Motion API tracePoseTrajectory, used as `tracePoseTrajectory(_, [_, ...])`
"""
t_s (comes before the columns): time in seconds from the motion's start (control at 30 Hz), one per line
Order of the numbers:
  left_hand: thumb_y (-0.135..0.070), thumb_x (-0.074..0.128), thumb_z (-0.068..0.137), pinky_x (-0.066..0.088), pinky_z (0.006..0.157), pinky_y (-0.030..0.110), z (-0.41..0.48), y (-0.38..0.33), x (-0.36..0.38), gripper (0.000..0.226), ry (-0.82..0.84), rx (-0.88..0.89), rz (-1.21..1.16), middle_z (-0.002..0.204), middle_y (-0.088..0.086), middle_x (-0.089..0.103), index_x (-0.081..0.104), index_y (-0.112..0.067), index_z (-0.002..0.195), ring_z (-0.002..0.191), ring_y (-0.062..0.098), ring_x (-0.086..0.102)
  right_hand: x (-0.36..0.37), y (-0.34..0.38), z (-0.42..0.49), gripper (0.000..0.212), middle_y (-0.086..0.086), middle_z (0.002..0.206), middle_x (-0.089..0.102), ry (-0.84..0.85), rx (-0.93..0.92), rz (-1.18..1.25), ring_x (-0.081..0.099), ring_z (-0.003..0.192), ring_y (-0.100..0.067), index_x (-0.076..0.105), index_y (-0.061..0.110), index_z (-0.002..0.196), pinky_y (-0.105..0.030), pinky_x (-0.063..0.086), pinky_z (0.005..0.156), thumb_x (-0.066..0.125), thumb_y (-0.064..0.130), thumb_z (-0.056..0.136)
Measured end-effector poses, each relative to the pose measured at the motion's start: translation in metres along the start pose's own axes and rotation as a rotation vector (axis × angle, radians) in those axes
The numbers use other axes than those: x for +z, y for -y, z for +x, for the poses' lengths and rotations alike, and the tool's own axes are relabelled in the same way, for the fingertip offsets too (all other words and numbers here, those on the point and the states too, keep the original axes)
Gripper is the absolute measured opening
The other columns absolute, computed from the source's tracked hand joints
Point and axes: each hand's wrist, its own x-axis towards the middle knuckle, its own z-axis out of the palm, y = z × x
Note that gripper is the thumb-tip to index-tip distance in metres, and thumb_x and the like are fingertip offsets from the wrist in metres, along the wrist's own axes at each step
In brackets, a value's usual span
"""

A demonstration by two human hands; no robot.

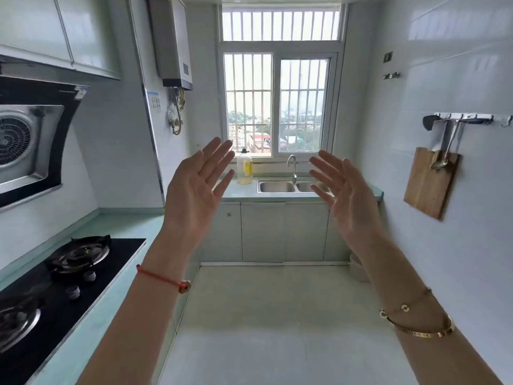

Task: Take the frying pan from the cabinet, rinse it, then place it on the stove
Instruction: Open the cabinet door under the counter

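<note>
Empty, fingers spread, left hand and right hand partly hide the sink; stove cut off.

Stove near burner cropped; sink right basin seemingly behind fingers.

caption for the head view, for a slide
Both empty hands, left hand and right hand, raised open before sink; stove bare.

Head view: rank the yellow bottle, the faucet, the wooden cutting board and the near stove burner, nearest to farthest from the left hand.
From the left hand:
1. Yellow bottle, on the counter just right of the fingertips.
2. Faucet, farther right, over the sink.
3. Near stove burner, low at the left edge.
4. Wooden cutting board, hanging on the right wall.
</note>
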Motion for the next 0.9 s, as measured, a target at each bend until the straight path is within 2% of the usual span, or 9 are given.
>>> tracePoseTrajectory(0.1, [-0.028,0.032,0.104,0.033,0.118,0.044,0.006,0.011,0.000,0.049,-0.009,-0.014,-0.013,0.146,0.007,0.056,0.044,-0.009,0.148,0.137,0.021,0.052,-0.012,-0.005,0.006,0.041,0.001,0.130,0.066,-0.020,0.027,0.002,0.059,0.127,-0.018,0.058,0.018,0.133,-0.037,0.046,0.106,0.029,0.033,0.108])
tracePoseTrajectory(0.3, [-0.028,0.033,0.104,0.033,0.119,0.044,0.023,0.040,-0.008,0.049,-0.015,-0.044,-0.052,0.146,0.006,0.057,0.044,-0.009,0.148,0.136,0.020,0.052,-0.031,-0.025,0.021,0.040,0.003,0.132,0.066,-0.009,0.051,0.004,0.060,0.126,-0.015,0.062,0.024,0.126,-0.037,0.045,0.106,0.027,0.034,0.108])
tracePoseTrajectory(0.53, [-0.027,0.032,0.104,0.035,0.117,0.043,0.052,0.078,-0.028,0.048,-0.067,-0.065,-0.063,0.144,0.006,0.058,0.046,-0.009,0.147,0.134,0.019,0.055,-0.044,-0.062,0.059,0.042,0.001,0.134,0.066,-0.027,0.070,0.011,0.061,0.125,-0.014,0.060,0.020,0.132,-0.035,0.046,0.105,0.028,0.034,0.108])
tracePoseTrajectory(0.9, [-0.029,0.030,0.105,0.034,0.117,0.045,0.148,0.150,-0.070,0.048,-0.030,-0.108,-0.091,0.145,0.005,0.058,0.046,-0.010,0.146,0.135,0.019,0.054,-0.072,-0.126,0.145,0.045,-0.005,0.140,0.061,-0.068,0.073,-0.025,0.058,0.130,-0.016,0.055,0.016,0.137,-0.037,0.044,0.110,0.024,0.032,0.109])
